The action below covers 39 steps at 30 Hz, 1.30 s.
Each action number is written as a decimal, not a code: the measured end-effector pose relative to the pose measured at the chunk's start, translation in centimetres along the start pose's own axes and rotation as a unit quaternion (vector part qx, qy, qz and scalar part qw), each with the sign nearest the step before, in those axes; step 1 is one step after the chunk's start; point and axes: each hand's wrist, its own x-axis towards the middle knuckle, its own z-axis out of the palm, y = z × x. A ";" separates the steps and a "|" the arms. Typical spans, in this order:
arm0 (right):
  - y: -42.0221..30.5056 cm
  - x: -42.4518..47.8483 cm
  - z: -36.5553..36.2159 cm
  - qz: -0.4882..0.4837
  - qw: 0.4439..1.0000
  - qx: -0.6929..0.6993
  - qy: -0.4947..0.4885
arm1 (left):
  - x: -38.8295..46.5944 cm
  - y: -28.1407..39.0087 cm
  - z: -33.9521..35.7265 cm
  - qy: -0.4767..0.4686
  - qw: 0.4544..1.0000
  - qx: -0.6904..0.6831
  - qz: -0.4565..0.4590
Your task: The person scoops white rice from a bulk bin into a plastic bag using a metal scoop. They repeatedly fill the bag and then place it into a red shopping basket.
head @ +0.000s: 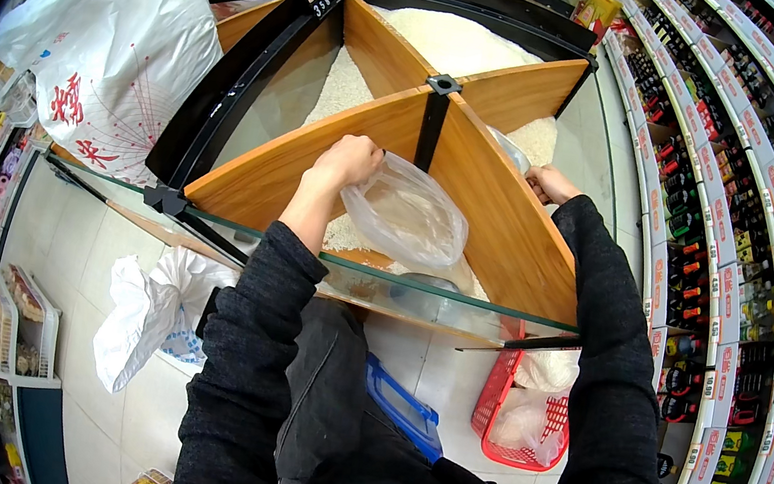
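My left hand [353, 160] grips the rim of a clear plastic bag [407, 211] that hangs in the front compartment of a wooden grain bin. Rice [350, 235] lies on the compartment's floor around and under the bag. Beyond the right-hand wooden divider [502, 207], my right hand [551, 186] has its fingers curled, close to a clear plastic piece [509, 149] in the right compartment. Whether the fingers close on something is hard to see. A clear rounded object [425, 290] rests low behind the front glass.
Glass panels [380, 283] edge the bin. A large white printed sack [114, 47] stands at left. On the floor are a red basket [520, 457] with filled bags, a blue-framed item [407, 405] and a white sack [144, 310]. Shelves of bottles [720, 295] line the right.
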 end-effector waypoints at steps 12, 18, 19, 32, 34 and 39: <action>-1.9 -1.1 -2.1 0.005 0.998 0.028 0.050 | -0.3 0.2 -0.3 -0.006 1.000 0.007 0.002; -6.4 -3.9 -2.0 -0.065 0.997 -0.017 0.043 | 0.2 -0.6 0.3 0.025 0.999 0.021 0.008; -7.2 -4.5 -1.9 -0.082 0.995 -0.025 0.042 | 0.3 -0.9 0.5 0.038 0.999 0.027 0.020; -13.1 -11.1 4.3 -0.154 0.953 -0.245 -0.094 | -0.5 -0.7 0.2 0.049 0.997 0.050 0.010; -13.1 -11.6 5.5 -0.176 0.928 -0.316 -0.094 | -0.2 -0.6 -0.2 0.004 0.999 0.039 -0.007; -11.9 -11.4 9.3 -0.222 0.858 -0.462 -0.030 | -0.5 -0.4 -0.3 0.030 0.999 0.036 0.022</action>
